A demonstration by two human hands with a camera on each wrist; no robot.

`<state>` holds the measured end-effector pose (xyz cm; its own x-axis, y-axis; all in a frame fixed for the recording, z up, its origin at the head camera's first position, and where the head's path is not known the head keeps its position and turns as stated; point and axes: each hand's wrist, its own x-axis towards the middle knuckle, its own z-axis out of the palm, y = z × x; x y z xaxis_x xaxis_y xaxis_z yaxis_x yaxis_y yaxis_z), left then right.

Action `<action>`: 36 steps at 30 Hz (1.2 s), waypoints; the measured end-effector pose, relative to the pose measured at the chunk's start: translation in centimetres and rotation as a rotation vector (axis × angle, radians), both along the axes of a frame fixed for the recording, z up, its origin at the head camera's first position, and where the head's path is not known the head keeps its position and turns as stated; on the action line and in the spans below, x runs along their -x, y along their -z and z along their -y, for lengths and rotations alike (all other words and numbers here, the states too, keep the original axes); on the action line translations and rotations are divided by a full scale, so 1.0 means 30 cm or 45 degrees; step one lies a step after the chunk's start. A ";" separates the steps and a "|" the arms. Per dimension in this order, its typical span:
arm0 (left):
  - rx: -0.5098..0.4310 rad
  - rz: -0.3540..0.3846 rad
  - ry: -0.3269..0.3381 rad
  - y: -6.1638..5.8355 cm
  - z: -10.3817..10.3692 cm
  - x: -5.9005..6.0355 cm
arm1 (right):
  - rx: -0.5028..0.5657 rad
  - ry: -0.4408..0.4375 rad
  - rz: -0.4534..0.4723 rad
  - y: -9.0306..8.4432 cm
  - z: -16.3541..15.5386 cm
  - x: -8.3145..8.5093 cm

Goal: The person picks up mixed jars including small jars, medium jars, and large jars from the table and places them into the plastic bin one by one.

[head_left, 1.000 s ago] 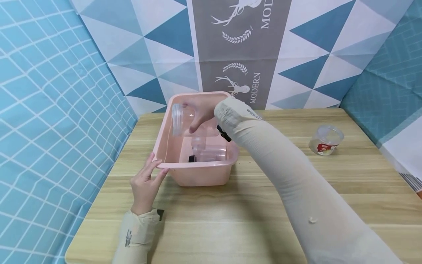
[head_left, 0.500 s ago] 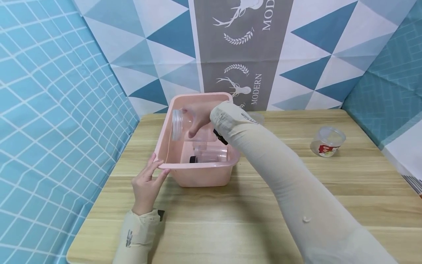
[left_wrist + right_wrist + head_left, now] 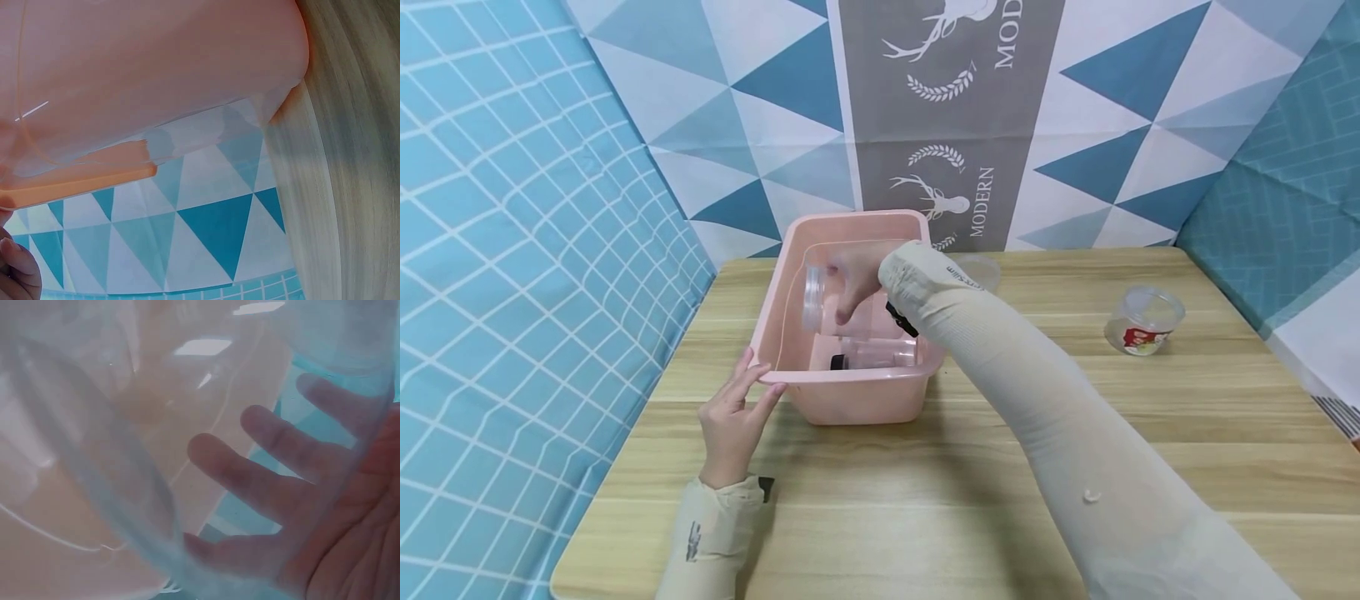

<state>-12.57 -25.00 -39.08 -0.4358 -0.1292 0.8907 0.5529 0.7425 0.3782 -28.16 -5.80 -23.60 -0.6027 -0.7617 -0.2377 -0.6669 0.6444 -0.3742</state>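
My right hand reaches down into a pink plastic basin and grips a clear plastic jar lying on its side, its ridged neck facing left. In the right wrist view, the spread fingers show through the jar's transparent wall. My left hand pinches the basin's rim at the near left corner; in the left wrist view only some of its fingertips appear, at the lower left edge. Close below the held jar, a clear bottle with a black cap lies on the basin floor.
A short clear jar with a red label stands to the right on the wooden table. Another clear container shows partly behind the right forearm. Patterned cloth hangs behind the table, with blue checked cloth on the left.
My right hand has lowered the clear jar deeper into the basin, shifting it slightly right. My left hand stays at the rim. A clear container behind the right forearm has come into view.
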 end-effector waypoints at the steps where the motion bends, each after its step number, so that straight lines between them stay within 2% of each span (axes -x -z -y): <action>1: -0.004 -0.001 0.007 0.000 -0.001 0.000 | -0.019 0.004 -0.009 0.007 0.000 0.002; 8: -0.013 0.012 0.025 0.003 -0.007 0.001 | -0.125 0.002 -0.084 0.028 -0.003 0.007; 12: -0.007 0.022 0.004 0.001 -0.009 0.000 | -0.124 -0.007 -0.053 0.022 -0.007 0.004; 18: 0.011 -0.005 -0.012 -0.005 -0.011 -0.001 | 0.001 0.045 0.043 0.000 -0.029 0.008; 21: 0.007 -0.012 -0.003 -0.009 -0.010 -0.002 | 0.069 0.026 0.032 -0.017 -0.046 0.019; 23: 0.000 -0.007 0.006 -0.010 -0.009 -0.002 | 0.089 -0.016 -0.015 -0.030 -0.058 0.027; 25: -0.009 -0.009 0.014 -0.010 -0.008 -0.002 | 0.080 -0.049 -0.103 -0.043 -0.070 0.038; 29: -0.021 -0.013 0.029 -0.008 -0.006 -0.003 | -0.006 -0.010 -0.207 -0.079 -0.103 0.051; 36: -0.033 0.004 0.037 -0.003 -0.002 -0.007 | -0.140 0.095 -0.209 -0.129 -0.191 0.060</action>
<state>-12.36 -24.93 -39.00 -0.4424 -0.1393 0.8860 0.5728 0.7163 0.3986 -29.96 -0.07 -19.75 -0.6936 -0.6887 -0.2111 -0.6622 0.7250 -0.1894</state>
